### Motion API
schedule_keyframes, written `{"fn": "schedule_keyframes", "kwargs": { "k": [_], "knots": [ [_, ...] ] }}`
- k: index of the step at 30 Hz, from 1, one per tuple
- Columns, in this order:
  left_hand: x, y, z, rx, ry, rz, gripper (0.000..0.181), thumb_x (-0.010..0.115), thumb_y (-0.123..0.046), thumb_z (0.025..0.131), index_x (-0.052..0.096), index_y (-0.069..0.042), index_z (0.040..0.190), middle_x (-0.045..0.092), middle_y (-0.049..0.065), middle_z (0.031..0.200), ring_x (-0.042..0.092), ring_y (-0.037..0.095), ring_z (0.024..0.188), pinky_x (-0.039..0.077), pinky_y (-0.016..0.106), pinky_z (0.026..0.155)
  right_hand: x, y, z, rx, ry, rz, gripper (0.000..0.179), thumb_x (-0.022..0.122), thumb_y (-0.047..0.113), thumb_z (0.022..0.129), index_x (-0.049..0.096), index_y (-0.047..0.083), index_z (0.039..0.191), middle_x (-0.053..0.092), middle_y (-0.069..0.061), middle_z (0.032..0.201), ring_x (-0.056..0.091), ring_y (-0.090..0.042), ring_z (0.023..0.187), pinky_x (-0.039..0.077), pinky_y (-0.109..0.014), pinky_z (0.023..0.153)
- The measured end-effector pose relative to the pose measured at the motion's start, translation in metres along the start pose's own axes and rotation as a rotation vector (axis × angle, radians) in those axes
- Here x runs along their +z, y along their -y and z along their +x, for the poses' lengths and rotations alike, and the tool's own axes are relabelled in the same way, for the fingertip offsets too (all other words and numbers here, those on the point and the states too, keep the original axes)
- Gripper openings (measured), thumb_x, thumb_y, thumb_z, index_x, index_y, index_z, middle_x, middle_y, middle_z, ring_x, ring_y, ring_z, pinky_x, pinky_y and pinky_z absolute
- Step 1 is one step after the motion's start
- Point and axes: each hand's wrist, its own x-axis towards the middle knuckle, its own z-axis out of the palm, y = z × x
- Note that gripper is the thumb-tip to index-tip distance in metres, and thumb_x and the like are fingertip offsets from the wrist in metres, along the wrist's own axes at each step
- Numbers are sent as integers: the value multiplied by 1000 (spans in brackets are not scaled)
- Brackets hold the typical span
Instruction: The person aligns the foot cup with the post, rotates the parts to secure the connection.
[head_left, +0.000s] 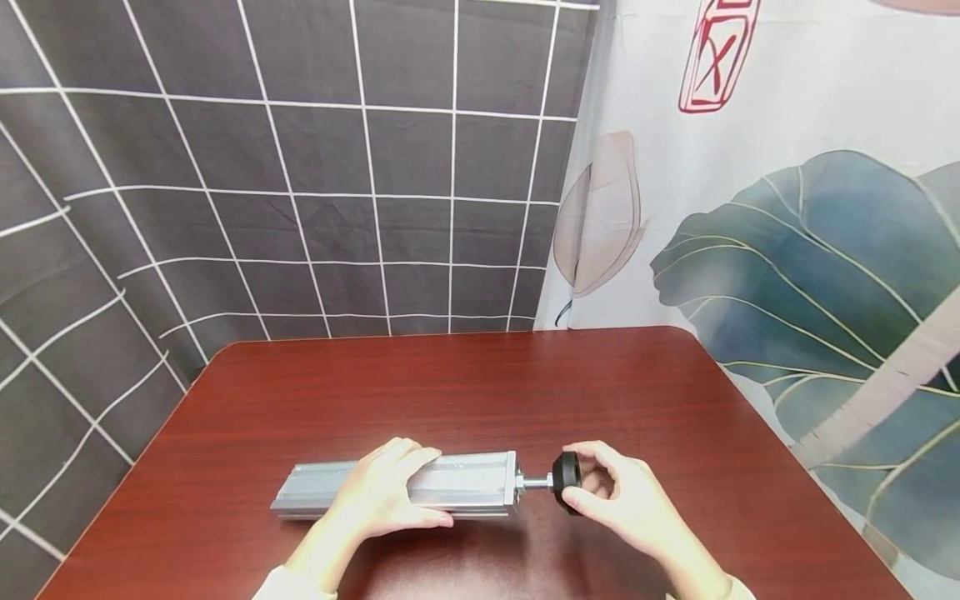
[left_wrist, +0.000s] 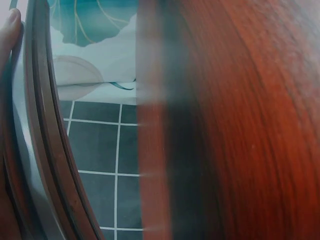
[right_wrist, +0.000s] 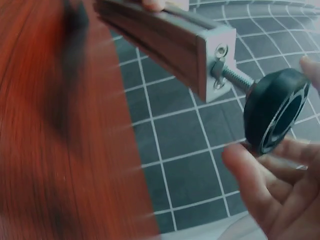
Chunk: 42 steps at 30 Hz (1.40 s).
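Observation:
A long silver aluminium profile (head_left: 472,479) lies crosswise above the near part of the table in the head view. My left hand (head_left: 378,492) grips it around the middle, thumb along the near side and fingers over the top. From its right end plate (right_wrist: 204,65), fixed with screws, a threaded rod (right_wrist: 237,77) with a nut sticks out. That rod carries a round black levelling foot (head_left: 566,479), whose ringed underside shows in the right wrist view. My right hand (head_left: 630,500) pinches the foot's rim between thumb and fingers. Along the left wrist view's left side runs the grooved profile (left_wrist: 42,100).
The reddish-brown wooden table (head_left: 450,375) has rounded far corners. Behind it hangs a dark grey cloth (head_left: 315,150) with a white grid. A white curtain (head_left: 645,75) with printed leaves hangs at the right.

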Motion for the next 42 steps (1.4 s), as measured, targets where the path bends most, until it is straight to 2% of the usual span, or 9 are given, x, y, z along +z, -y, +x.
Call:
{"fn": "schedule_keyframes", "kwargs": {
  "k": [5,9,14,19,24,28,33,37,42],
  "knots": [
    [-2,1,-1,-10,4,-19,70,76,-65,56,67,-17,106,58,-8,91,55,11,85,48,29,73,-8,-8,2,-259,94,-21,79,83,22,68,46,5,135,49,-7,131,57,-11,96,46,-22,80],
    [-3,2,-1,-33,21,-18,69,77,-64,56,67,-17,107,58,-8,93,55,11,86,48,30,74,-9,-12,3,-384,131,-58,70,81,22,73,49,6,133,42,-14,137,50,-12,115,43,-18,88],
    [-4,1,0,-31,24,-36,69,76,-64,57,67,-16,106,58,-8,92,56,10,85,48,29,73,-7,-9,3,-344,100,-68,65,84,17,69,56,10,127,54,-7,122,59,-9,96,49,-19,75],
    [-2,0,-1,-32,19,-24,70,75,-65,57,67,-16,106,58,-9,91,56,10,84,48,28,72,-1,-3,1,-109,26,-35,61,85,15,64,59,12,119,60,6,88,57,-6,61,47,-21,53],
    [2,3,-4,-27,6,-17,70,76,-66,56,67,-17,105,57,-10,90,56,9,83,48,27,72,4,-1,2,8,20,-43,47,82,16,69,59,17,110,57,9,75,53,-4,56,45,-23,48],
    [2,5,-6,-38,8,-27,70,76,-65,55,67,-18,106,58,-9,91,56,10,85,48,29,72,0,-4,3,-46,96,-5,67,82,20,69,51,14,129,61,6,99,58,-5,71,49,-24,61],
    [-1,5,-4,-64,38,-38,70,74,-66,57,66,-18,107,59,-9,93,56,11,87,48,31,73,-6,-7,3,-292,146,-50,77,81,25,72,44,8,137,43,-9,135,57,-12,101,43,-19,87],
    [-3,4,-4,-76,49,-48,70,75,-66,56,67,-18,107,58,-10,92,56,10,86,48,30,73,-6,-5,3,-370,107,-126,58,77,29,77,55,12,128,49,-9,131,58,-9,102,43,-14,86],
    [-3,0,-4,-80,59,-67,68,76,-64,57,67,-18,106,58,-10,92,56,9,85,48,29,72,-4,-3,2,-278,50,-90,62,85,22,66,59,12,122,59,-1,111,61,-6,80,49,-16,68]
  ]
}}
